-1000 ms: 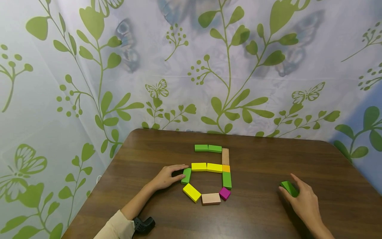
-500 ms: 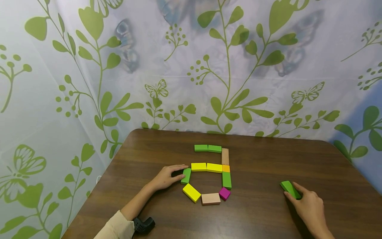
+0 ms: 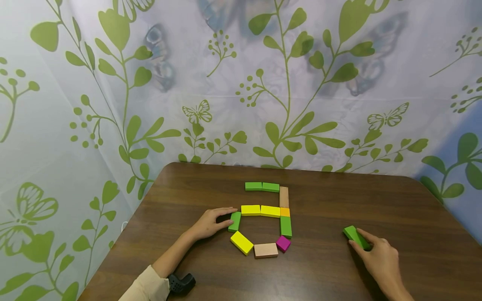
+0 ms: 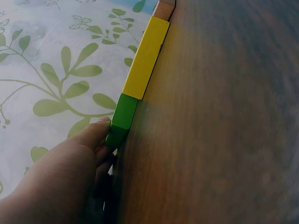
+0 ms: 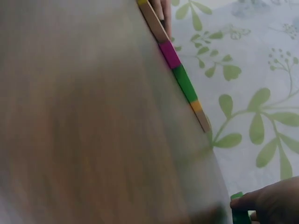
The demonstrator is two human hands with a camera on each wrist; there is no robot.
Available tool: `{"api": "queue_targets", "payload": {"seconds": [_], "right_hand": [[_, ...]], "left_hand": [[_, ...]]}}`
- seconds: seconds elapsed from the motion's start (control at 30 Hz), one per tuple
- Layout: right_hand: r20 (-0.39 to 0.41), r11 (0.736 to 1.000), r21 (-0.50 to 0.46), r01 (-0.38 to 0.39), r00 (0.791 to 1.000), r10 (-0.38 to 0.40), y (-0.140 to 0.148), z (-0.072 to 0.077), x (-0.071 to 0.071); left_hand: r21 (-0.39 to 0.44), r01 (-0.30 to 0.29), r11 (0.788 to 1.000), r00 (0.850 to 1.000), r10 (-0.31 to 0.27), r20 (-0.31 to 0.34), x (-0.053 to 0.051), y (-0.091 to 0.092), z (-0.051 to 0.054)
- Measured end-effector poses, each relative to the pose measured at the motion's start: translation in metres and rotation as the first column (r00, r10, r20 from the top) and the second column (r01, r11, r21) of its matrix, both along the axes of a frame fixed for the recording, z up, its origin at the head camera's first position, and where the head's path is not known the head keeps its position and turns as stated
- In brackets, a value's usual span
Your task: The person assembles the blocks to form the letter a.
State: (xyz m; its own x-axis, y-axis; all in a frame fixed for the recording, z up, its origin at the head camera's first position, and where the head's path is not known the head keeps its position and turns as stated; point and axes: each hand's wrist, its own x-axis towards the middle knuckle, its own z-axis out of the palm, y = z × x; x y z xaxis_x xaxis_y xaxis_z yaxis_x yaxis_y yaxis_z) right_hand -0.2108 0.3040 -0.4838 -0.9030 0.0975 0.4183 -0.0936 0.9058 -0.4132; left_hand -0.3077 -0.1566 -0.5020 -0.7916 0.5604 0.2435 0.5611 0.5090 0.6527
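Note:
Toy building blocks lie on the brown table in a shape like a number. At its left side my left hand (image 3: 209, 223) holds a green block (image 3: 234, 222), thumb on its side and fingertips at its far end. The left wrist view shows the thumb (image 4: 100, 126) against that block's end, with a yellow block (image 4: 145, 60) adjoining it. Farther right, my right hand (image 3: 380, 257) pinches another green block (image 3: 355, 237) between thumb and index finger. In the right wrist view only part of this green block (image 5: 240, 212) shows beside the fingers.
Two green blocks (image 3: 262, 187) form the top row, and a tan block (image 3: 284, 197) stands at its right. Yellow blocks (image 3: 260, 210) cross the middle. A magenta block (image 3: 283, 243) and a tan block (image 3: 265, 251) lie at the bottom. A patterned curtain (image 3: 241, 83) hangs behind the table.
My right hand has closed its thumb and finger on the green block and moved it slightly left. The left hand and the laid-out blocks stay where they were.

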Motion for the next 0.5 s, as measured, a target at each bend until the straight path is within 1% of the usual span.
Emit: {"api": "queue_targets", "payload": {"seconds": [0.13, 0.27, 0.37, 0.5], "right_hand": [[-0.038, 0.999, -0.004, -0.04, 0.998, 0.039, -0.016, 0.001, 0.0], [-0.06, 0.995, -0.041, -0.088, 0.994, 0.086, -0.039, 0.001, 0.003], [-0.051, 0.99, -0.071, -0.121, 0.992, 0.118, -0.059, -0.001, 0.006], [-0.003, 0.985, -0.094, -0.145, 0.989, 0.145, -0.082, -0.004, 0.008]], "left_hand": [[0.0, -0.004, 1.0, 1.0, 0.004, -0.002, 0.0, 0.0, -0.001], [-0.009, -0.005, 1.0, 1.0, 0.005, -0.011, 0.0, 0.0, -0.001], [-0.009, -0.003, 1.0, 1.0, 0.003, -0.014, 0.0, 0.0, -0.001], [-0.006, -0.002, 1.0, 1.0, 0.001, -0.01, 0.0, 0.0, 0.0]]}}
